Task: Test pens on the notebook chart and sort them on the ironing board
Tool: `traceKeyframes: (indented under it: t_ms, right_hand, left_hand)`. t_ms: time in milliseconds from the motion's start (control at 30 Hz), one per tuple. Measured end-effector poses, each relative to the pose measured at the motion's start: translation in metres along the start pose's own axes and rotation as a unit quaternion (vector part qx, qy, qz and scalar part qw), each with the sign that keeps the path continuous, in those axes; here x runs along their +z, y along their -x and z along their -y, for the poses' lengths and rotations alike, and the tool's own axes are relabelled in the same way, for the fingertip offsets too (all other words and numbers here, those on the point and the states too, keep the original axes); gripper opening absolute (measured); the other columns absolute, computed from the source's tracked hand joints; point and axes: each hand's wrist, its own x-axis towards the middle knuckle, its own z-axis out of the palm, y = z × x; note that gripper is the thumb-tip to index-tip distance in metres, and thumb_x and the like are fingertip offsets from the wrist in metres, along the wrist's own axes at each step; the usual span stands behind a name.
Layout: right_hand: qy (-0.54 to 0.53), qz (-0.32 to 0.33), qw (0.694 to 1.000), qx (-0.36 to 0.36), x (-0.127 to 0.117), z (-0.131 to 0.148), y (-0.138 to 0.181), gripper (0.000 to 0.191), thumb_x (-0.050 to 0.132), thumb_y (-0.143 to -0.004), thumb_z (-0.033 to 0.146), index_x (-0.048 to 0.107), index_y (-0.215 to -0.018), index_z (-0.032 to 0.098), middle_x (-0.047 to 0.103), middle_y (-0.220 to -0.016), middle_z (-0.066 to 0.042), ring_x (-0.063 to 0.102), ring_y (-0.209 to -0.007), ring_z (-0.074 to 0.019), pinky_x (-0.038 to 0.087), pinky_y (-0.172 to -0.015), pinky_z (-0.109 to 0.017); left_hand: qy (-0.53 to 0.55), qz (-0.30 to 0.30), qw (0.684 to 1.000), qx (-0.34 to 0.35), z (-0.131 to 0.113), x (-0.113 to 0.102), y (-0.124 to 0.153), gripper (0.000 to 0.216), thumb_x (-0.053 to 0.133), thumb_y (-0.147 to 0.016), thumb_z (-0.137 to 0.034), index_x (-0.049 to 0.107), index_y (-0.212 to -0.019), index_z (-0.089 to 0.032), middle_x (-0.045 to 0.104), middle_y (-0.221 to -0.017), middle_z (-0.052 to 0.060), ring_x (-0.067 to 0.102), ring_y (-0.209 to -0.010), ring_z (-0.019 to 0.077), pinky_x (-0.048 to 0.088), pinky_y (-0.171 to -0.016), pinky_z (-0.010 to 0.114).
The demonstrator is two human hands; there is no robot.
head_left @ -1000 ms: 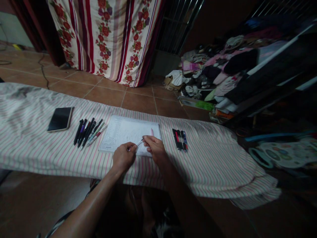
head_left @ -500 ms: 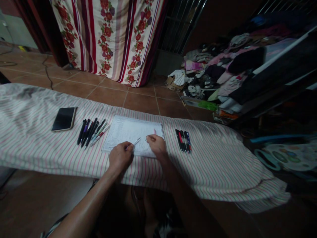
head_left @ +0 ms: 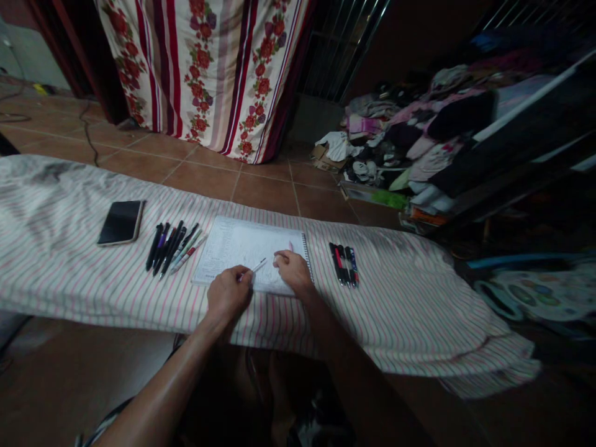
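My left hand (head_left: 230, 290) pinches a thin, pale, dark-tipped pen refill (head_left: 259, 265) over an open spiral notebook (head_left: 242, 239). Facing it, my right hand (head_left: 292, 272) is closed at the fingertips above the page's right half; anything between those fingers is too small to make out. Just behind that hand a pink pen part (head_left: 291, 246) shows, mostly hidden. To the left of the notebook lies a bunch of pens (head_left: 170, 249). A neat row of several pens (head_left: 344, 265) rests to its right.
A striped cloth (head_left: 400, 298) covers the long table. At the left lies a dark-screened tablet or phone (head_left: 120, 222). Beyond the table hang a floral curtain (head_left: 200, 68) and, to the right, a heap of clothes (head_left: 419, 124). A blue-edged chair (head_left: 535, 288) stands at the right.
The fingers of my right hand have shifted slightly. My left hand keeps the refill in almost the same place; the pens and notebook stay put.
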Motion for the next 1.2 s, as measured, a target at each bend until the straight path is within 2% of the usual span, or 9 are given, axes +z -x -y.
traceKeyframes:
  t_ms: [133, 267, 467, 567, 667, 867, 1200]
  right_hand:
    - [-0.107, -0.01, 0.994, 0.008, 0.0, -0.005, 0.001, 0.029, 0.041, -0.077, 0.021, 0.063, -0.095, 0.014, 0.068, -0.072, -0.005, 0.056, -0.053, -0.0109, 0.042, -0.054, -0.023]
    - [-0.245, -0.042, 0.968, 0.021, -0.001, -0.001, 0.014, 0.027, 0.048, -0.073, 0.03, 0.061, -0.09, 0.013, 0.064, -0.066, -0.003, 0.051, -0.048, -0.0094, 0.037, -0.046, -0.02]
    - [-0.36, 0.054, 0.929, 0.069, 0.006, 0.014, 0.042, 0.033, 0.062, -0.063, 0.042, 0.061, -0.079, 0.014, 0.059, -0.061, 0.0, 0.04, -0.043, -0.0056, 0.026, -0.038, -0.019]
    - [-0.386, 0.074, 0.916, 0.083, 0.009, 0.021, 0.048, 0.034, 0.064, -0.062, 0.046, 0.062, -0.076, 0.014, 0.056, -0.059, 0.002, 0.036, -0.043, -0.0044, 0.023, -0.038, -0.018]
    - [-0.401, 0.068, 0.909, 0.092, 0.011, 0.024, 0.049, 0.034, 0.065, -0.061, 0.046, 0.062, -0.072, 0.014, 0.053, -0.059, 0.002, 0.035, -0.045, -0.0044, 0.022, -0.039, -0.018]
    - [-0.459, 0.067, 0.881, 0.092, 0.013, 0.021, 0.049, 0.031, 0.066, -0.061, 0.041, 0.064, -0.077, 0.014, 0.053, -0.064, 0.001, 0.038, -0.049, -0.0049, 0.022, -0.04, -0.017]
    - [-0.475, 0.053, 0.873, 0.099, 0.015, 0.02, 0.048, 0.027, 0.067, -0.062, 0.039, 0.065, -0.072, 0.014, 0.052, -0.062, 0.002, 0.038, -0.049, -0.0044, 0.024, -0.041, -0.017]
  left_hand:
    - [0.006, -0.003, 1.0, -0.001, 0.0, 0.002, 0.0, 0.032, 0.044, -0.08, -0.041, 0.067, -0.095, -0.025, 0.07, -0.089, 0.007, 0.063, -0.084, 0.0243, 0.04, -0.068, 0.03]
    - [0.015, 0.002, 1.0, 0.005, -0.001, 0.003, 0.0, 0.031, 0.044, -0.081, -0.04, 0.067, -0.095, -0.024, 0.07, -0.088, 0.006, 0.062, -0.084, 0.0234, 0.04, -0.069, 0.03]
    - [0.047, 0.01, 0.999, 0.025, -0.001, 0.008, -0.001, 0.03, 0.046, -0.082, -0.038, 0.067, -0.096, -0.023, 0.07, -0.085, 0.005, 0.062, -0.079, 0.0182, 0.04, -0.066, 0.025]
    - [0.057, 0.013, 0.997, 0.039, -0.001, 0.011, -0.001, 0.029, 0.046, -0.082, -0.038, 0.068, -0.095, -0.023, 0.07, -0.084, 0.004, 0.062, -0.076, 0.0169, 0.04, -0.065, 0.024]
    - [0.06, 0.015, 0.997, 0.036, -0.002, 0.012, -0.002, 0.029, 0.048, -0.081, -0.038, 0.068, -0.095, -0.023, 0.07, -0.084, 0.004, 0.062, -0.076, 0.0174, 0.04, -0.065, 0.025]
    - [0.065, 0.016, 0.997, 0.042, -0.002, 0.012, -0.001, 0.029, 0.048, -0.081, -0.037, 0.068, -0.095, -0.022, 0.07, -0.084, 0.005, 0.061, -0.076, 0.0174, 0.04, -0.066, 0.025]
    - [0.067, 0.019, 0.997, 0.045, -0.001, 0.012, -0.001, 0.029, 0.047, -0.081, -0.038, 0.068, -0.094, -0.023, 0.07, -0.083, 0.004, 0.061, -0.074, 0.0169, 0.039, -0.063, 0.025]
